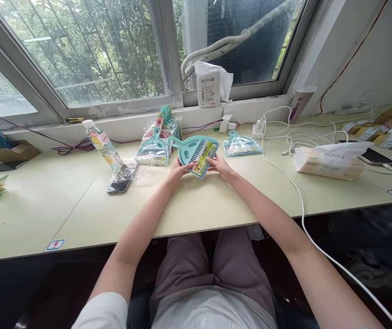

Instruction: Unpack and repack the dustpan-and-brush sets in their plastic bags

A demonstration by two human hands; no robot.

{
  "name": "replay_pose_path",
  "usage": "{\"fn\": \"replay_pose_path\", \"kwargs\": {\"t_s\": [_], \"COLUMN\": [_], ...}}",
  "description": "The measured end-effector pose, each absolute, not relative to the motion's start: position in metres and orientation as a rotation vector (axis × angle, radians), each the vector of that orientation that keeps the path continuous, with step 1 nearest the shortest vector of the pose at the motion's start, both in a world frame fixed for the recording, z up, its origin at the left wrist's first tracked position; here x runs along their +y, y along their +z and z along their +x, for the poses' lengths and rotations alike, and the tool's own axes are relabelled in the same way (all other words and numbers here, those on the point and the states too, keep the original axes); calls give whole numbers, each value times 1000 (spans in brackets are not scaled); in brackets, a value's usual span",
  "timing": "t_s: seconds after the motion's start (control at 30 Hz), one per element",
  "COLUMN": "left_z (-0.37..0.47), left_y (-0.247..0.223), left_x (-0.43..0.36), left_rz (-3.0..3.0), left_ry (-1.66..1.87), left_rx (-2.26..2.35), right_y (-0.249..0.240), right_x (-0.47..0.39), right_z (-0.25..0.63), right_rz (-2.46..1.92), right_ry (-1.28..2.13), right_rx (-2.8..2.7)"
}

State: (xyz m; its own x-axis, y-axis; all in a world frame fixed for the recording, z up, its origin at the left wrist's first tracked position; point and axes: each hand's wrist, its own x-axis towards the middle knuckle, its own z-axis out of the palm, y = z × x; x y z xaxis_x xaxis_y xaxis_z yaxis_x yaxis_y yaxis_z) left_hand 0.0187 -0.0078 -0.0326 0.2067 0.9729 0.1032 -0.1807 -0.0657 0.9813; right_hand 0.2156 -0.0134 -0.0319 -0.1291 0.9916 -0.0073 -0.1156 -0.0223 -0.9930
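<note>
from the held dustpan (201, 154), six o'clock is left passable; ten is blocked by bagged dustpans (155, 145), three by a wrapped set (242, 146).

On the desk (196, 210), the phone (122, 180) and, on its far side, the bottle (102, 145) are left of the dustpan (197, 153). The tissue pack (329, 163) lies well right.

Clothing, wearer: white top (212, 313), soft fabric, wrinkled, greyer toward the lower edge. Left sleeve (104, 310) white, short, loose, ending near the elbow; small reddish speck close to its edge. Trousers (185, 262) muted purple-brown, matte, loose-cut, creased at the lap. Left forearm (144, 219) and right forearm (267, 205) bare. Left fingers (187, 166), right fingers (212, 161): bare.
</note>
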Motion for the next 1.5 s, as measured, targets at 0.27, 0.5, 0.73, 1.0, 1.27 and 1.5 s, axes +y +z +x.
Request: {"fn": "replay_pose_path", "kwargs": {"t_s": [0.27, 0.5, 0.73, 1.0, 1.27, 1.5], "left_z": [19, 19, 17, 17, 16, 18], "left_y": [-32, -33, -36, -33, -38, -30], "left_x": [-7, -5, -2, -6, -2, -8], "left_rz": [1219, 1218, 1224, 1230, 1225, 1203], "left_ry": [1153, 1162, 1147, 1141, 1146, 1143], "left_rx": [886, 895, 895, 900, 884, 877], "right_y": [-37, -40, -45, -44, -46, -46], "right_x": [-9, -7, -5, -5, -4, -4], "right_z": [220, 222, 223, 223, 223, 222], "right_rz": [-1047, -1016, -947, -909, -911, -913], "right_ry": [1368, 1409, 1438, 1465, 1454, 1450], "right_rx": [-1180, -1210, -1197, -1175, -1160, -1151]}}
